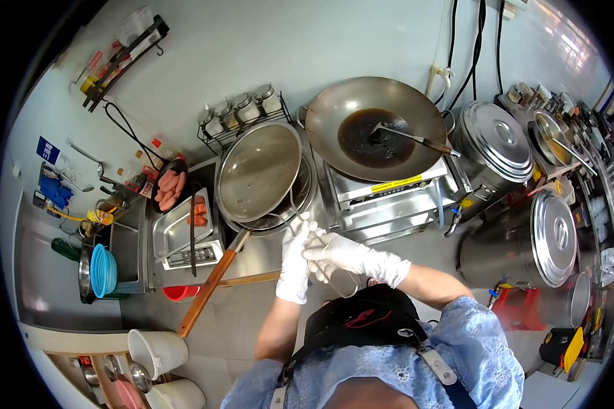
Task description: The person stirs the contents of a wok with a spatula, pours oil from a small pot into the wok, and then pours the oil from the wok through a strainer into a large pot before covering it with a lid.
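Both of my hands wear white gloves and meet in front of my body. My left hand is closed, fingers up, around a thin metal utensil whose rounded end shows below the gloves. My right hand reaches across with its fingers pressed against my left hand; what they grip is hidden. Just beyond them, a large round metal strainer with a wooden handle rests over a deep pot. Dark liquid fills the bottom of a wok on the stove, with a wooden-handled ladle in it.
Left of the strainer are a metal tray with reddish pieces, a pan of sausages and a sink. Lidded steel pots stand at the right. White buckets are at the lower left, spice jars by the wall.
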Demonstrator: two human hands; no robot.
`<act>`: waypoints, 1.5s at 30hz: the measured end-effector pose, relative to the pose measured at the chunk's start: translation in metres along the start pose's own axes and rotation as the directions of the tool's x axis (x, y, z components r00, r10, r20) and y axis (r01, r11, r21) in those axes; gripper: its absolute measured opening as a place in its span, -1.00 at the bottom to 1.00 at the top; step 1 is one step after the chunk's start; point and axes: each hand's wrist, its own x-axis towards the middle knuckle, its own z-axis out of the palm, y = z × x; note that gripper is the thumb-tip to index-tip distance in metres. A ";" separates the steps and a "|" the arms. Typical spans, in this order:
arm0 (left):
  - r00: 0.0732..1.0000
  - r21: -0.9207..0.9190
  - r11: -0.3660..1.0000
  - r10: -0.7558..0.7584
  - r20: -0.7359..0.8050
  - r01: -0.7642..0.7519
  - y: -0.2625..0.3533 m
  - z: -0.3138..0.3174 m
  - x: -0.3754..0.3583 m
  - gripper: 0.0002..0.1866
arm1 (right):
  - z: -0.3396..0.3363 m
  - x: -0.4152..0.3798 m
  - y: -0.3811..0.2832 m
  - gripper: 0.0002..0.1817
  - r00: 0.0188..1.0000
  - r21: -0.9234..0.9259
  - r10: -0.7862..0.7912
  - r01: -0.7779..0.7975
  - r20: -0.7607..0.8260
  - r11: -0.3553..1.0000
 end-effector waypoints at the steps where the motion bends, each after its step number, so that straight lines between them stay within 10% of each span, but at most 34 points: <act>1: 0.998 -0.040 0.997 0.060 0.028 -0.059 -0.005 0.002 0.002 -0.76 | -0.016 -0.008 -0.011 -0.74 0.997 -0.181 0.010 0.004 0.076 0.983; 4: 0.997 -0.053 0.997 0.057 0.045 -0.055 0.003 0.004 -0.004 -0.80 | -0.084 -0.054 -0.074 -0.62 0.910 -0.898 -0.382 0.024 -0.162 0.439; 5: 0.998 -0.036 0.998 0.051 0.047 -0.049 0.007 0.001 -0.007 -0.81 | -0.141 -0.045 -0.065 -0.71 0.655 -0.994 -0.748 -0.061 -0.107 0.089; 6: 0.999 0.008 0.999 0.035 -0.028 -0.035 0.012 0.004 -0.013 -0.81 | -0.167 -0.057 -0.085 -0.72 0.478 -0.964 -0.865 -0.263 -0.150 0.022; 9: 0.999 0.106 0.994 0.034 -0.031 -0.030 0.024 -0.001 -0.029 -0.80 | -0.268 -0.071 -0.097 -0.59 0.539 -0.682 -0.795 -0.694 -0.280 -0.230; 14: 0.983 0.228 0.971 -0.029 -0.180 0.070 0.052 0.008 -0.060 -0.80 | -0.338 -0.064 -0.075 -0.77 0.617 -0.551 -0.745 -0.725 -0.253 -0.414; 26: 0.975 0.239 0.970 0.001 -0.222 0.053 0.106 0.037 -0.085 -0.79 | -0.318 -0.102 -0.086 -0.83 0.513 -0.799 -0.840 -0.574 -0.179 -0.180; 32: 0.980 0.323 0.941 -0.039 -0.195 0.102 0.094 0.025 -0.078 -0.79 | -0.319 -0.123 -0.078 -0.64 0.506 -0.846 -0.717 -0.485 -0.479 0.223; 34: 0.987 0.047 0.992 -0.113 -0.118 0.119 0.098 0.020 -0.078 -0.79 | -0.312 -0.135 -0.087 -0.62 0.511 -0.850 -0.710 -0.469 -0.484 0.242; 45: 0.989 0.126 0.989 -0.064 -0.131 0.080 0.092 0.023 -0.062 -0.82 | -0.298 -0.164 -0.083 -0.66 0.511 -0.865 -0.716 -0.421 -0.475 0.273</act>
